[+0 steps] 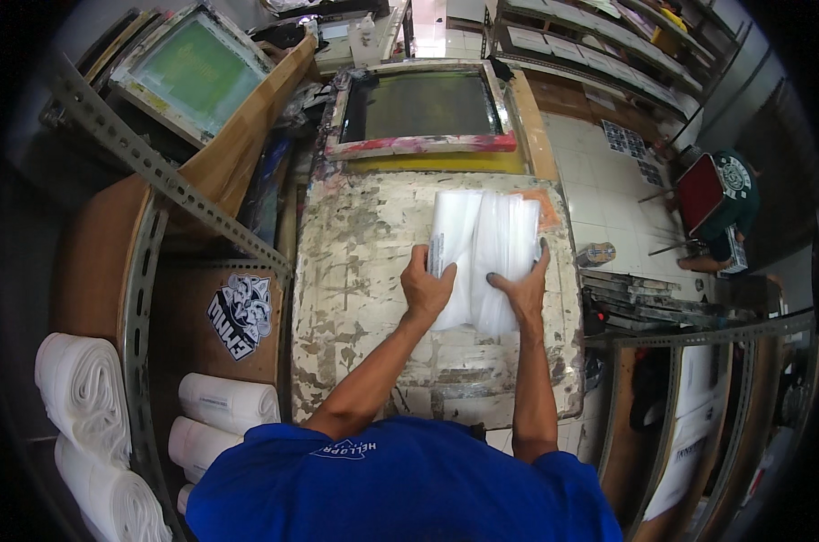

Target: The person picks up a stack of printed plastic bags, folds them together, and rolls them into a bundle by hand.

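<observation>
A thick bundle of thin white plastic bags [493, 237] lies folded over the right half of a worn, paint-flaked worktable [355, 271]. My left hand [428, 287] grips the left edge, its thumb on top and its fingers around the side. On the right edge, my right hand [523, 291] holds the loose layers the same way; its thumb and fingertips look dark-stained. Small print shows along the bundle's left side. The bundle's lower end looks slightly blurred, and its underside is hidden.
Beyond the bundle, a screen-printing frame [418, 113] with a paint-smeared rim lies on the table. Another frame, with green mesh [193, 77], leans at the far left. White rolls [84, 397] fill the left shelves. Metal racks stand at right, where another person [736, 194] sits beside a red chair [701, 194].
</observation>
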Available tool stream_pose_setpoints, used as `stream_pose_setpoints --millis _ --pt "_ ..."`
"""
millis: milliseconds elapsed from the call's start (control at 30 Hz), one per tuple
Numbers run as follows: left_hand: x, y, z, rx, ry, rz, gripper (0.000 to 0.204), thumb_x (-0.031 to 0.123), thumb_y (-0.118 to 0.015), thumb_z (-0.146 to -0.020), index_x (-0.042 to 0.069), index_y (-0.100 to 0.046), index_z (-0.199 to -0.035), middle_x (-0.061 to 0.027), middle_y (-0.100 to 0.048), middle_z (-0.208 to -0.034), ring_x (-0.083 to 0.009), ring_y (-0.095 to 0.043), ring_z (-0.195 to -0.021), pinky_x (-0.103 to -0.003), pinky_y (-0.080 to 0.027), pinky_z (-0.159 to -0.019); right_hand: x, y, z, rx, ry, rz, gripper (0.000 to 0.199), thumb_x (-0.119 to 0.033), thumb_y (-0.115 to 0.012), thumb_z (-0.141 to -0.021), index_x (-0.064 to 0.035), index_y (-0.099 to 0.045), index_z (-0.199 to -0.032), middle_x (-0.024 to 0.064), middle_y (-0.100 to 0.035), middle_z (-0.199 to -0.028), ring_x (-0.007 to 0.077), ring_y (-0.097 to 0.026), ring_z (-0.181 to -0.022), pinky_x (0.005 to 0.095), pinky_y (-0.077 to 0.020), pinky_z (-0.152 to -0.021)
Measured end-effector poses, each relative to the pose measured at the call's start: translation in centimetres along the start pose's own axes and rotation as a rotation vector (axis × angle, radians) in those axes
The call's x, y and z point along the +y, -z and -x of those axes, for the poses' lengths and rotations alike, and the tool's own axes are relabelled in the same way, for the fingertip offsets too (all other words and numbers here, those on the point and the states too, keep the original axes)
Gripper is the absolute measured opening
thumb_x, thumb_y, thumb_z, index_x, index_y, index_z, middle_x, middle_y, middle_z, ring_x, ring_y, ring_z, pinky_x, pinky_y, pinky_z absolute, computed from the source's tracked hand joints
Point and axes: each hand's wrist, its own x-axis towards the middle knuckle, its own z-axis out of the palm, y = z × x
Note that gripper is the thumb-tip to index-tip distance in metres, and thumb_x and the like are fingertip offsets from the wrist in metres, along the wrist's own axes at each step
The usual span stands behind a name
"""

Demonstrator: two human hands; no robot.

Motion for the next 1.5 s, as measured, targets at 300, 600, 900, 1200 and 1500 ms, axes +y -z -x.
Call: stream_pose_setpoints --millis 300,600,900,1200,1500 --pt "-1.1 5.0 5.2 0.109 -0.155 0.133 0.058 0.005 -0.078 -0.078 -0.004 -0.041 -0.122 -0.0229 -0.066 -0.105 -0.0307 -0.068 -0.097 -0.039 -0.053 -0.081 3.6 -3.9 8.1 -0.067 0.298 -0.265 0.121 -0.018 -0.095 -0.054 0.0035 -0.018 -0.145 0.0221 -0.046 -0.137 0.0313 -0.05 -0.125 0.0416 -0.0386 -0.109" --pt "-3.0 6.9 6.1 -0.199 -0.214 -0.045 0.078 0.011 -0.077 -0.075 -0.007 -0.032 -0.137 -0.027 -0.062 -0.118 -0.0386 -0.065 -0.107 -0.043 -0.051 -0.09 6.5 -3.6 6.9 -0.22 0.255 -0.17 0.114 -0.02 -0.099 -0.047 0.0049 -0.034 -0.138 0.0192 -0.055 -0.131 0.0307 -0.055 -0.121 0.0411 -0.042 -0.104" --pt "8.5 12.3 -0.7 -0.237 -0.562 0.193 0.111 0.075 -0.057 -0.08 -0.001 -0.021 -0.152 -0.0317 -0.026 -0.154 -0.0429 -0.021 -0.146 -0.053 -0.021 -0.117 5.8 -3.2 7.5 -0.209 0.243 -0.257 0.12 -0.021 -0.099 -0.045 0.0025 -0.032 -0.141 0.0182 -0.054 -0.133 0.03 -0.052 -0.126 0.042 -0.0411 -0.108" --pt "15.7 6.6 -5.1 -0.847 -0.948 -0.632 0.096 0.077 -0.046 -0.084 0.01 -0.032 -0.152 -0.0169 -0.035 -0.154 -0.0391 -0.026 -0.145 -0.066 -0.023 -0.112 9.5 -2.1 6.5 -0.31 0.192 -0.093 0.111 -0.022 -0.098 -0.048 0.0024 -0.036 -0.137 0.0175 -0.055 -0.129 0.0285 -0.053 -0.12 0.0409 -0.0429 -0.103" --pt "17.0 4.8 -4.8 -0.565 -1.124 -0.361 0.087 0.071 -0.049 -0.087 0.007 -0.043 -0.146 -0.0183 -0.056 -0.132 -0.0364 -0.046 -0.129 -0.06 -0.035 -0.101 9.6 -1.3 6.2 -0.334 0.098 -0.196 0.106 -0.021 -0.097 -0.048 0.0017 -0.039 -0.134 0.0158 -0.055 -0.126 0.0299 -0.053 -0.118 0.0399 -0.0417 -0.103"
